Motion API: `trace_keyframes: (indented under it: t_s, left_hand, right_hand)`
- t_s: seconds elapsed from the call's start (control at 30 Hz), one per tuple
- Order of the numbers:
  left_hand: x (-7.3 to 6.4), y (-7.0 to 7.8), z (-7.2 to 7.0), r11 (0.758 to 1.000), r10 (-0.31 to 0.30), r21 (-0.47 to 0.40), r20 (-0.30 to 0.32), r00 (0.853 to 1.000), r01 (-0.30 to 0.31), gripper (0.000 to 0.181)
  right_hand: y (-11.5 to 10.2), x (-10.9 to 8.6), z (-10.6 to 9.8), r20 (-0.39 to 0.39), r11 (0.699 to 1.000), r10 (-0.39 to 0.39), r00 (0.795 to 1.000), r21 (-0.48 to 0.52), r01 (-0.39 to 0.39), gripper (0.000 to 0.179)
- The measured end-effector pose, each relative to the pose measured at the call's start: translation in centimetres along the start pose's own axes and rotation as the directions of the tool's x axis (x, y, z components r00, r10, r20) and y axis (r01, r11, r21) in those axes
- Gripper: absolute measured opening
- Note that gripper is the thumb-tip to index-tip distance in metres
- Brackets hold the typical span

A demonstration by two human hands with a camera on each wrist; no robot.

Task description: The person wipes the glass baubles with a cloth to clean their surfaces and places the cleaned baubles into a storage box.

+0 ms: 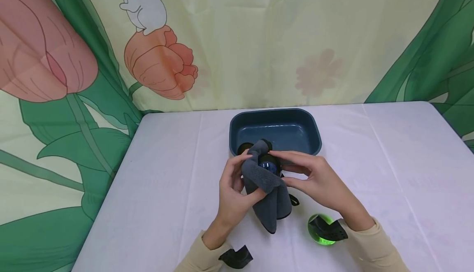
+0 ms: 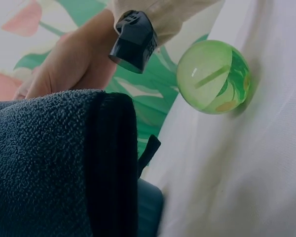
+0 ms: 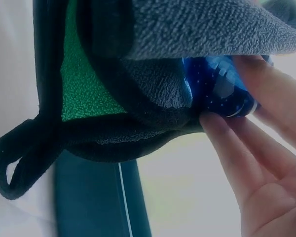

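Note:
A dark grey terry towel point(image 1: 264, 177) with black edging and a hanging loop point(image 3: 12, 168) is draped about a shiny dark blue ball point(image 1: 269, 164). My left hand point(image 1: 237, 191) holds the towel from the left, its thumb pressed on the front fold. From the right, my right hand point(image 1: 314, 177) grips the ball at the towel's opening. The right wrist view shows its fingertips on the speckled blue surface point(image 3: 224, 89) and by the towel's edge. A green patch point(image 3: 86, 86) shows inside the folds. Most of the ball is hidden by cloth.
Behind the hands stands a dark blue rectangular basin point(image 1: 296, 132); a dark round thing point(image 1: 244, 147) shows at its near left corner. A clear green ball point(image 1: 321, 239) lies on the white tablecloth point(image 1: 166, 189) by the right wrist. A printed curtain point(image 1: 259, 58) hangs behind the table.

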State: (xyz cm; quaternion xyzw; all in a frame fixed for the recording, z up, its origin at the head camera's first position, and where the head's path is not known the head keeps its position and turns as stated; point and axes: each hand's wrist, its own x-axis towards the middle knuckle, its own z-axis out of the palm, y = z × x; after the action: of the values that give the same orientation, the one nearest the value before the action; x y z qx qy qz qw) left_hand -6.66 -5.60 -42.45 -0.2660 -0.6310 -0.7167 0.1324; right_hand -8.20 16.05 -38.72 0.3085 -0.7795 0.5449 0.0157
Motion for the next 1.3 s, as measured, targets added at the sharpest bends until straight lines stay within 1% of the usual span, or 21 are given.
trace_keyframes:
  t_s: [0.1, 0.27, 0.43, 0.53, 0.67, 0.73, 0.87, 0.93, 1.1, 1.17, 1.3]
  left_hand:
    - [-0.03, -0.02, -0.04, 1.0, 0.0, 0.001, -0.007, 1.0, 0.0, 0.061]
    - [-0.11, 0.0, -0.09, 1.0, -0.003, -0.004, -0.029, 1.0, 0.003, 0.059]
    - [-0.12, 0.09, -0.08, 1.0, -0.007, 0.001, -0.046, 0.999, 0.007, 0.06]
    - [-0.12, 0.14, -0.11, 1.0, -0.014, 0.004, -0.058, 0.998, 0.014, 0.061]
    - [-0.13, 0.17, -0.15, 1.0, -0.02, -0.002, -0.058, 0.998, 0.019, 0.061]
    - [-0.12, 0.19, -0.15, 1.0, -0.02, -0.005, -0.054, 0.998, 0.02, 0.061]
    - [-0.1, 0.29, -0.09, 1.0, -0.021, -0.012, -0.049, 0.999, 0.021, 0.06]
    - [-0.08, 0.36, -0.04, 1.0, -0.02, -0.013, -0.048, 0.999, 0.02, 0.06]
    - [-0.04, 0.45, 0.12, 1.0, -0.026, -0.015, -0.045, 0.999, 0.025, 0.061]
    - [-0.06, 0.46, 0.18, 0.999, -0.028, -0.015, -0.042, 0.999, 0.028, 0.061]
    - [-0.1, 0.5, 0.31, 1.0, -0.024, -0.013, -0.04, 0.999, 0.023, 0.06]
  right_hand:
    - [0.08, -0.01, 0.03, 0.009, 1.0, 0.011, 1.0, 0.003, -0.011, 0.064]
    - [-0.01, 0.07, 0.05, 0.012, 1.0, -0.001, 1.0, -0.023, 0.002, 0.064]
    - [-0.4, 0.23, -0.02, 0.014, 0.998, -0.039, 0.999, -0.044, 0.04, 0.066]
    - [-0.56, 0.26, -0.07, 0.011, 0.995, -0.07, 0.998, -0.072, 0.07, 0.063]
    - [-0.5, 0.25, -0.07, 0.001, 0.986, -0.115, 0.993, -0.118, 0.114, 0.058]
    - [-0.44, 0.26, -0.03, -0.006, 0.984, -0.128, 0.992, -0.122, 0.126, 0.058]
    - [-0.55, 0.3, -0.03, -0.016, 0.984, -0.138, 0.99, -0.118, 0.135, 0.058]
    - [-0.66, 0.28, -0.05, -0.012, 0.987, -0.12, 0.993, -0.11, 0.118, 0.057]
    - [-0.59, 0.25, 0.05, -0.028, 0.982, -0.159, 0.987, -0.11, 0.155, 0.059]
    - [-0.47, 0.23, 0.1, -0.037, 0.983, -0.168, 0.985, -0.087, 0.164, 0.06]
    - [-0.34, 0.07, 0.11, -0.034, 0.996, -0.082, 0.996, 0.017, 0.083, 0.057]
